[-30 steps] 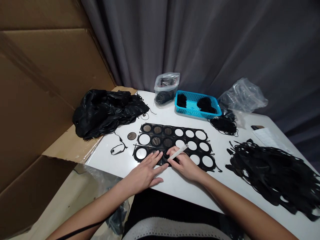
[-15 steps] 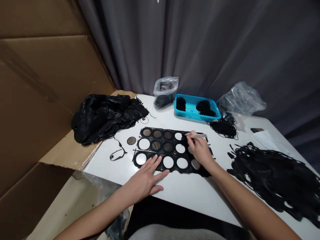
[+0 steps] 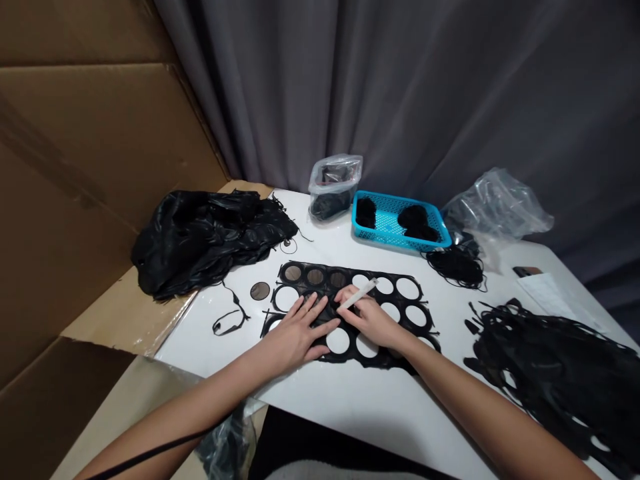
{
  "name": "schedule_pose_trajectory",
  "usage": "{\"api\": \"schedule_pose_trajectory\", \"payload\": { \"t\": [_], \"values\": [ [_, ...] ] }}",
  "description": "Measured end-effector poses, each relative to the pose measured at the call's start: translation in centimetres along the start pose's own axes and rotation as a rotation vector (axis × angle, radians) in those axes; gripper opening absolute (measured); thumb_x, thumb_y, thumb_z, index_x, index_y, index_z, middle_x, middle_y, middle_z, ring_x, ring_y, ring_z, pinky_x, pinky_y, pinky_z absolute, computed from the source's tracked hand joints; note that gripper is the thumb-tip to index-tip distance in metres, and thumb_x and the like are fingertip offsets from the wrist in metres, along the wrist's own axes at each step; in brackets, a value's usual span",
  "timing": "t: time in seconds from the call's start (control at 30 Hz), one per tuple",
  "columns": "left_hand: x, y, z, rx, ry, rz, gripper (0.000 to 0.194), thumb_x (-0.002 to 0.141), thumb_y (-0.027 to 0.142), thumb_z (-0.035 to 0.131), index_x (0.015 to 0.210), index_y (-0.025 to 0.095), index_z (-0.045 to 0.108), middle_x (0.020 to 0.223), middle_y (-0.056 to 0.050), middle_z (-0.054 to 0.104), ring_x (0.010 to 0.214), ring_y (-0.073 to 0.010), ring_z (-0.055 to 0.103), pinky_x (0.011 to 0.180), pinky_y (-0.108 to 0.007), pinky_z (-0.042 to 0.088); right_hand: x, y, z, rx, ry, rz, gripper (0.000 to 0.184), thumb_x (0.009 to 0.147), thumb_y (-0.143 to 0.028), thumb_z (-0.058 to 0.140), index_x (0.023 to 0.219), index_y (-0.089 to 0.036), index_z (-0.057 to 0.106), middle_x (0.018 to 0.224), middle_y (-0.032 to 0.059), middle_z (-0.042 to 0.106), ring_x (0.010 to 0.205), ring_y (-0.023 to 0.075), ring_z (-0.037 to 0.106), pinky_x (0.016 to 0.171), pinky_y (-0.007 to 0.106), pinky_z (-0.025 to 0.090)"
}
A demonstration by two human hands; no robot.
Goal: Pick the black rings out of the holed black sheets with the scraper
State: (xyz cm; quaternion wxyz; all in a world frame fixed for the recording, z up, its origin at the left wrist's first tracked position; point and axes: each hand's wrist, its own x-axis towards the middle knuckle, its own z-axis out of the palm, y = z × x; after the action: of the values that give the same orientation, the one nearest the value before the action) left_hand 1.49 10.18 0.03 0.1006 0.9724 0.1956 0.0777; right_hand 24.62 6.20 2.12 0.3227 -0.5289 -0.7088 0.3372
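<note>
A black sheet [image 3: 395, 279] punched with rows of round holes lies flat on the white table [image 3: 370, 400]. Some holes at its left still hold dark discs; the others show the white table. My left hand [image 3: 295, 331] lies flat on the sheet's left part, fingers spread. My right hand [image 3: 371, 320] rests on the middle of the sheet, closed on pale tweezers [image 3: 358, 294] whose tip points at a hole beside my left fingertips. One loose dark disc [image 3: 260, 291] sits just left of the sheet.
A blue basket [image 3: 395, 220] with black pieces stands at the back, a clear bag [image 3: 333, 185] left of it, crumpled plastic [image 3: 495, 203] on its right. Black scrap heaps lie left [image 3: 205, 233] and right [image 3: 555, 367]. Brown cardboard [image 3: 75, 200] stands at the left.
My right hand came back with the tweezers from the sheet's upper right to its middle. My left hand slid a little further onto the sheet.
</note>
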Motion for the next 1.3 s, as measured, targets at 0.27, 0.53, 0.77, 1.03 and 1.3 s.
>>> {"api": "schedule_pose_trajectory", "payload": {
  "t": [0.27,0.53,0.77,1.03,1.3],
  "values": [
    [0.1,0.1,0.1,-0.013,0.01,0.003,0.06,0.093,0.044,0.063,0.148,0.031,0.043,0.163,-0.012,0.021,0.149,-0.0368,0.022,0.117,-0.056,0.027,-0.3,0.4,0.6,-0.097,-0.011,-0.034,0.014,0.097,-0.021,0.047,0.084,-0.021,0.051,0.106,0.0074,0.057,0.1,0.0203,0.056,0.092,0.037,0.046],
    [-0.2,0.3,0.0,-0.009,0.022,-0.002,0.055,0.094,0.04,0.061,0.146,0.032,0.045,0.164,-0.012,0.018,0.149,-0.0377,0.021,0.116,-0.056,0.028,-0.8,1.5,0.7,-0.296,0.278,-0.023,0.018,0.095,-0.015,0.04,0.096,-0.021,0.057,0.101,0.0112,0.065,0.095,0.0262,0.059,0.084,0.041,0.05],
    [2.0,0.1,-2.3,0.038,0.029,-0.029,0.058,0.093,0.056,0.056,0.142,0.027,0.048,0.143,-0.015,0.052,0.133,-0.0345,0.049,0.106,-0.052,0.042,2.9,3.0,-4.9,-0.207,0.419,0.053,0.016,0.096,-0.027,0.043,0.09,-0.021,0.056,0.086,0.0053,0.065,0.08,0.0216,0.062,0.076,0.033,0.047],
    [4.2,-3.0,-0.2,0.089,0.049,-0.027,0.058,0.095,0.051,0.055,0.146,0.024,0.044,0.157,-0.016,0.034,0.147,-0.0372,0.028,0.114,-0.057,0.032,5.1,3.3,-2.0,-0.071,0.088,-0.046,0.011,0.095,-0.023,0.046,0.09,-0.021,0.056,0.097,0.0055,0.062,0.093,0.0209,0.06,0.087,0.035,0.045],
    [3.8,-2.7,0.2,0.069,0.043,-0.068,0.06,0.094,0.048,0.059,0.148,0.028,0.042,0.159,-0.014,0.031,0.147,-0.0396,0.024,0.114,-0.058,0.03,4.8,3.2,-2.2,-0.015,0.021,-0.023,0.015,0.094,-0.022,0.05,0.079,-0.021,0.05,0.104,0.0059,0.057,0.1,0.0206,0.057,0.093,0.036,0.041]
  ]
}}
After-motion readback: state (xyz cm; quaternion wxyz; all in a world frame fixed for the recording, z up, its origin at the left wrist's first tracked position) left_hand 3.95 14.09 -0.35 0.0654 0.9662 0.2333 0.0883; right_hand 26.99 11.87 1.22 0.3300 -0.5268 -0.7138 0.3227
